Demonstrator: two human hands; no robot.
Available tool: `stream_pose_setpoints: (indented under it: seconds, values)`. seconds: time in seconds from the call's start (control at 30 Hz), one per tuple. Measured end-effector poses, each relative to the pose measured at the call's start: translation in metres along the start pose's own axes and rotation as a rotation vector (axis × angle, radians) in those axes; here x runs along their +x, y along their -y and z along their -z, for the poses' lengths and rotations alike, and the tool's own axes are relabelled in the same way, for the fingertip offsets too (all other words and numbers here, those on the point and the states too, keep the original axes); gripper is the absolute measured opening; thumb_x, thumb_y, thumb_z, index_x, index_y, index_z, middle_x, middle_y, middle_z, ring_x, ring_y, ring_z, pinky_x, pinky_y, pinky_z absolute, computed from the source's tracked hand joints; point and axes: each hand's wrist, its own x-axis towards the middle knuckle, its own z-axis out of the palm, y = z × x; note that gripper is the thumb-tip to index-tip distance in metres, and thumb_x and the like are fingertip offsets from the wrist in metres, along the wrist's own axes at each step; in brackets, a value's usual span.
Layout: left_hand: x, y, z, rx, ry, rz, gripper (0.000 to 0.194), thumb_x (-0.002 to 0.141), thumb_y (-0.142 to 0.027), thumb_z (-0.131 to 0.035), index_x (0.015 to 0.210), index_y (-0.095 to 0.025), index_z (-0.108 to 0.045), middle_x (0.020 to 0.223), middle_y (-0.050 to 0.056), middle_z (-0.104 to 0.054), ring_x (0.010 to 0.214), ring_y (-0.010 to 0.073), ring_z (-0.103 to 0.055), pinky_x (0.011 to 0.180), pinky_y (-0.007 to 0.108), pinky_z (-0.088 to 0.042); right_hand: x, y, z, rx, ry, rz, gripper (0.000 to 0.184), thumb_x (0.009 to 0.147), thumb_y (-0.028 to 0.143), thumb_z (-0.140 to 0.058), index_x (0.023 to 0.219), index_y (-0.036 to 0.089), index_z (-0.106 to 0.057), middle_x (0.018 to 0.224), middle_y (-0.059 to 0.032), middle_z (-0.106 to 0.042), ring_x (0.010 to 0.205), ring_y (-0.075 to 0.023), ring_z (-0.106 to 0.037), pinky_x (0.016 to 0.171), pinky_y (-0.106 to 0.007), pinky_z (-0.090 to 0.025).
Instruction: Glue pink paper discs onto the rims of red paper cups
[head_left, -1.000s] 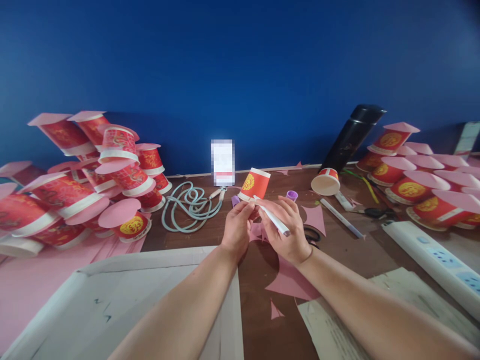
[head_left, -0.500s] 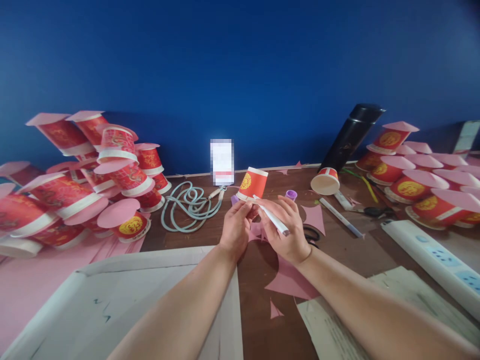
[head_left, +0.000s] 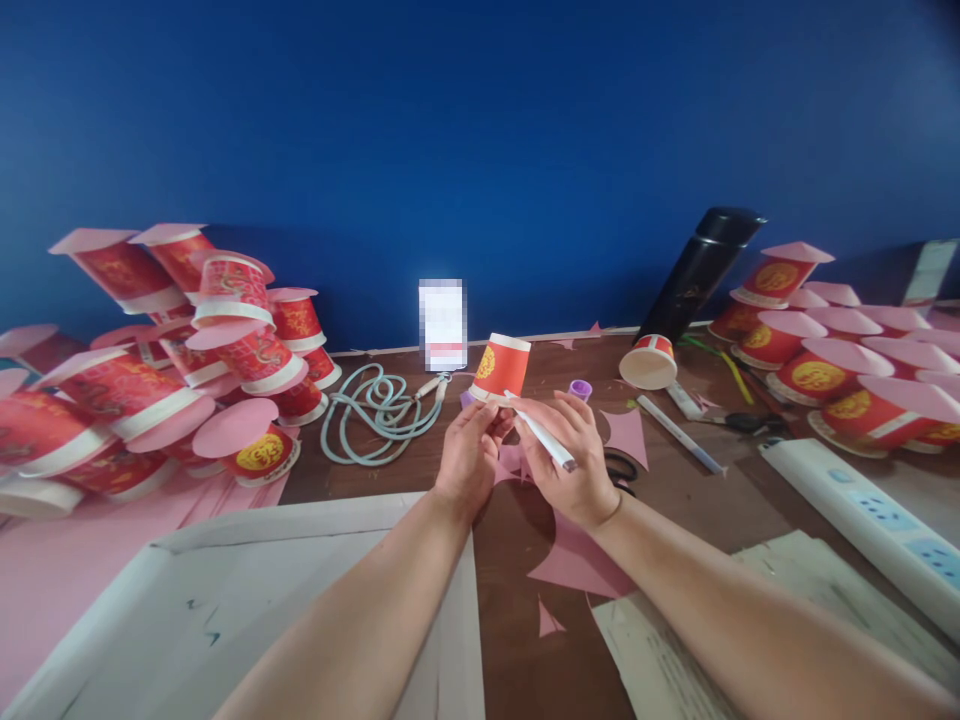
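Note:
My left hand point(head_left: 469, 450) grips a red paper cup point(head_left: 504, 370) with a gold emblem by its lower white edge, and the cup leans a little. In the fingers of my right hand point(head_left: 570, 455) is a white pen point(head_left: 546, 438). The pen's tip meets the cup near that white edge, and its dark end points back toward me. Below the hands, pink paper scraps point(head_left: 577, 560) lie on the brown table. Black scissor handles point(head_left: 622, 470) show partly behind my right hand.
Stacked red cups with pink discs stand left point(head_left: 247, 350) and right point(head_left: 817, 375). A coiled cable point(head_left: 375, 425), a black flask point(head_left: 694, 275), a loose paper cup point(head_left: 649, 364), a second pen point(head_left: 681, 434) and a power strip point(head_left: 874, 510) surround the hands. A white board point(head_left: 300, 610) lies front left.
The cup in my left hand has turned slightly, its gold emblem shifting left and narrowing. The pen stays against its edge, and my right hand has hardly moved.

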Motion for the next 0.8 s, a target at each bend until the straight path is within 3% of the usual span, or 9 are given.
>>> stream_pose_setpoints:
  seconds: [0.3,0.8]
  values:
    - [0.0005,-0.0024,-0.0009,-0.014,-0.041,0.027,0.012,0.074,-0.019,-0.069,0.084,-0.013,-0.067,0.082,0.003,-0.065,0.079,0.0115,-0.061,0.082,0.027,-0.045,-0.0007,0.0,-0.0001,0.005,-0.001,0.002,0.031,0.089,0.015,-0.053,0.117,0.025,-0.057,0.109,-0.0026,-0.071,0.095,-0.019,-0.064,0.1,-0.043,-0.039]
    - [0.0017,-0.0054,-0.0018,-0.093,-0.111,0.061,0.005,0.073,-0.015,-0.066,0.078,-0.014,-0.066,0.078,0.002,-0.064,0.075,0.0101,-0.06,0.08,0.025,-0.044,-0.0026,-0.0022,-0.0012,0.0,0.006,-0.006,0.031,0.088,0.015,-0.055,0.118,0.023,-0.057,0.108,-0.0032,-0.071,0.095,-0.0187,-0.064,0.101,-0.042,-0.038]
